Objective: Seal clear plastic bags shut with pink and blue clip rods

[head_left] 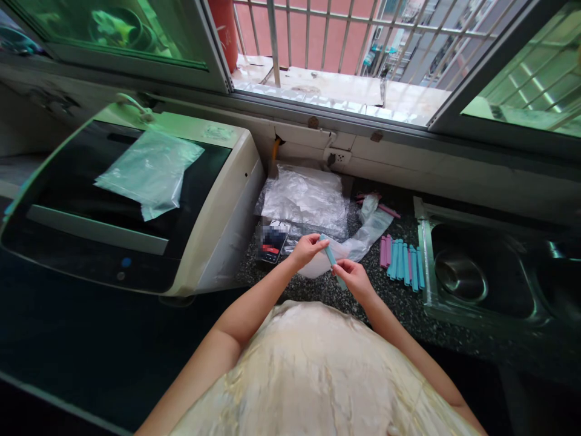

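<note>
Clear, crumpled plastic [304, 197] is being borne by the speckled worktop [254, 266], beside a phone-like device [273, 241] and a limp plastic bag [363, 237]. A metal bowl [460, 275] is being held within the sink [508, 272], near pink and blue strips [402, 260]. Over the bag, one slim, light-blue strip [328, 251] is being grasped by the fingers of the left hand [307, 251] and right hand [353, 278].
</note>
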Demonstrator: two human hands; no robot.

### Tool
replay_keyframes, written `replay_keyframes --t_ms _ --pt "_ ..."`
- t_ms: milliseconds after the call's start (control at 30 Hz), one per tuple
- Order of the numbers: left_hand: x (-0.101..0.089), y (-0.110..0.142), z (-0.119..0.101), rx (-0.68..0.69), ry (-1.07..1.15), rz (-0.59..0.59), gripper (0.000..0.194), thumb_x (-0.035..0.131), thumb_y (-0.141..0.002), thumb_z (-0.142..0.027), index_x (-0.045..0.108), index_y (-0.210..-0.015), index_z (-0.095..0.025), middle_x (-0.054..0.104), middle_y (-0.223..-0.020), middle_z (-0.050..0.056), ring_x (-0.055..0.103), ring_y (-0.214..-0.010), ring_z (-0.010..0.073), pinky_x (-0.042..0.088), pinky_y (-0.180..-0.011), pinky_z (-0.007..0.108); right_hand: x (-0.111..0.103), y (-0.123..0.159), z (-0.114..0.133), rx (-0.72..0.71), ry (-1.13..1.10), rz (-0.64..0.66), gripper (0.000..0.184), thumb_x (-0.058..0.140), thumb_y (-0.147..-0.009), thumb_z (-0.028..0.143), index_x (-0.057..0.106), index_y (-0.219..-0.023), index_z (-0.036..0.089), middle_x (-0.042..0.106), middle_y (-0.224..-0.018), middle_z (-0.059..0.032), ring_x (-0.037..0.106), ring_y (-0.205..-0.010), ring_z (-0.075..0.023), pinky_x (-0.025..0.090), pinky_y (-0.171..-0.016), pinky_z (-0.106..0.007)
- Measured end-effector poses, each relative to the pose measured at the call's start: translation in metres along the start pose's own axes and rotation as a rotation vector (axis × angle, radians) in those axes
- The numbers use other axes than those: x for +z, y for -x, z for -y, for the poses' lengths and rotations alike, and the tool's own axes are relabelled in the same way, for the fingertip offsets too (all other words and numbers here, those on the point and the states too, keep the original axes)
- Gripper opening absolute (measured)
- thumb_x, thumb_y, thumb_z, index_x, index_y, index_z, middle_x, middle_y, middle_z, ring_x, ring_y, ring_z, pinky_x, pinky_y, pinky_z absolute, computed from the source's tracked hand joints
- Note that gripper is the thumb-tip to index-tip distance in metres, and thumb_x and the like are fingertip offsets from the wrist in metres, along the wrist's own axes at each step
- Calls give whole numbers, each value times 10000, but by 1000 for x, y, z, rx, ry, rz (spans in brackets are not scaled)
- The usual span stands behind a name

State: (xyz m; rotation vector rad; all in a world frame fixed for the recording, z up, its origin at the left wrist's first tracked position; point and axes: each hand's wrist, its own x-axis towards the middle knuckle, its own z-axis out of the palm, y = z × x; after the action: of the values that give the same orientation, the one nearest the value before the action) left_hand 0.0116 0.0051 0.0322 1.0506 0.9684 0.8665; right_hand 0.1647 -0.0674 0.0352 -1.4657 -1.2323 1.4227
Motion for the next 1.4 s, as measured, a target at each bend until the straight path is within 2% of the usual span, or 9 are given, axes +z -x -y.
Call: replay_keyframes --t_ms 267,900,1400 --pt "-2 -1 3 6 -19 3 384 669 -580 -492 554 -601 -126 431 -528 -37 384 -556 82 286 -536 216 1 0 -1 -3 1 14 306 612 -657 470 591 -632 166 567 -572 11 464 -531 -106 361 -537 -236" --pt "-3 -1 3 20 -33 44 420 652 -572 -525 522 -573 -126 419 -536 -42 363 -555 72 291 -543 215 3 2 -2 -24 57 -23 338 599 -663 501 604 -638 165 593 -584 -4 502 -536 -118 405 -541 -248" --pt "0 -3 1 16 -29 31 435 645 -566 -526 465 -527 -133 365 -511 -51 305 -528 59 237 -521 215 3 1 -3 -25 67 -45 322 591 -669 482 597 -633 162 583 -579 -2 494 -537 -119 396 -542 -247"
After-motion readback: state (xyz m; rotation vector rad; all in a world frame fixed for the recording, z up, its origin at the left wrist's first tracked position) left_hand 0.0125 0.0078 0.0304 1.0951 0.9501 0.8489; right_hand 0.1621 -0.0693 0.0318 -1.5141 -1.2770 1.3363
